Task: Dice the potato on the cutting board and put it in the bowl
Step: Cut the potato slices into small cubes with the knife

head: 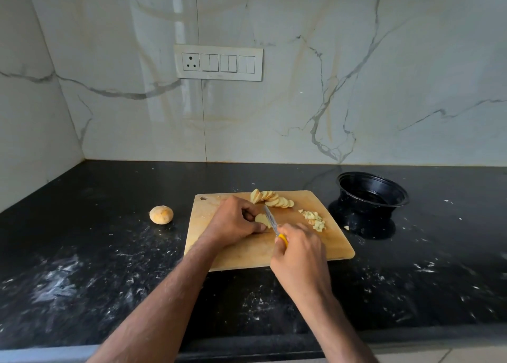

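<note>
Potato slices [262,220] lie on the cutting board [247,250] under the left hand [233,221], whose grip is curled down on them. Just right of that hand, the right hand [299,255] has its grip closed round the yellow handle of a knife [273,221], blade angled onto the slices. Beyond both hands sits a fanned row of slices [271,198]; right of the knife, a diced pile [314,220]. The black bowl [373,191] stands on the table [109,266] farther right, and a whole potato [161,214] rests left of the left hand.
</note>
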Demonstrator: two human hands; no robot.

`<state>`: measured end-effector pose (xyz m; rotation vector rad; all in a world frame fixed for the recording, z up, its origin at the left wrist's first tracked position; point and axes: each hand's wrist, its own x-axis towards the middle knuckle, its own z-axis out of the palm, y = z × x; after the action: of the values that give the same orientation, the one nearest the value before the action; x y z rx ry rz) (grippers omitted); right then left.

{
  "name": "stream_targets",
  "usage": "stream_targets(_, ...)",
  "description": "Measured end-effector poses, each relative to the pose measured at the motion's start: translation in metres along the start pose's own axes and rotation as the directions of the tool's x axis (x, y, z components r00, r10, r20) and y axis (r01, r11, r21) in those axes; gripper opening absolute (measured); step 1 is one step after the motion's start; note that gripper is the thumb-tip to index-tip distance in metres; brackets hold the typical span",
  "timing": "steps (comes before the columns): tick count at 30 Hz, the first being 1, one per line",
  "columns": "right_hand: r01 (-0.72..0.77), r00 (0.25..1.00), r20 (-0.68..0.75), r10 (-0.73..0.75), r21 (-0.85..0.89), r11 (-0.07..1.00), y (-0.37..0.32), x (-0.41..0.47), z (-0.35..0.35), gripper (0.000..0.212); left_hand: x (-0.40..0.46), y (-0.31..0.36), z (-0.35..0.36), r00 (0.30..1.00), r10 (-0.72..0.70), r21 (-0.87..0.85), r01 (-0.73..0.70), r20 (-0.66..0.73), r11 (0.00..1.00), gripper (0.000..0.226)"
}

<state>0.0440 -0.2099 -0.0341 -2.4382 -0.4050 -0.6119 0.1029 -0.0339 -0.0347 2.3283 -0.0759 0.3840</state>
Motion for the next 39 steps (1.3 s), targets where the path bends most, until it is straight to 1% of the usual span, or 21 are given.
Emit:
stream_targets(5,0.004,0.999,0.043,-0.003,-0.027,1.0,-0.003,-0.002,0.009,0.026,0.001,-0.003,0.0,1.0,0.026,-0.016,-0.026,-0.004,1.0,0.024)
stream_targets(13,0.018,0.997,0.071,-0.014,-0.062,0.998,-0.003,-0.002,0.01,0.028,0.0,0.0,-0.002,1.0,-0.027,-0.077,0.027,0.006,0.997,0.02)
stream_targets(19,0.039,0.995,0.097,-0.035,-0.044,0.998,0.002,0.004,0.01,0.027,0.001,0.002,-0.004,0.999,-0.02,-0.071,0.023,0.048,0.997,0.015)
stream_targets(25,0.027,0.995,0.095,-0.019,-0.083,0.996,-0.005,0.009,0.017,0.026,0.002,0.003,-0.004,0.997,-0.044,-0.072,0.049,0.061,0.996,0.017)
stream_targets(32,0.05,0.989,0.146,-0.038,-0.078,0.996,-0.009,0.019,0.02,0.028,0.001,0.005,-0.005,0.996,-0.057,-0.071,0.061,0.069,0.996,0.017)
stream_targets(39,0.07,0.99,0.126,-0.06,-0.069,0.995,0.0,-0.004,0.009,0.027,-0.002,0.006,-0.006,0.997,-0.062,-0.113,0.067,0.05,0.991,0.017)
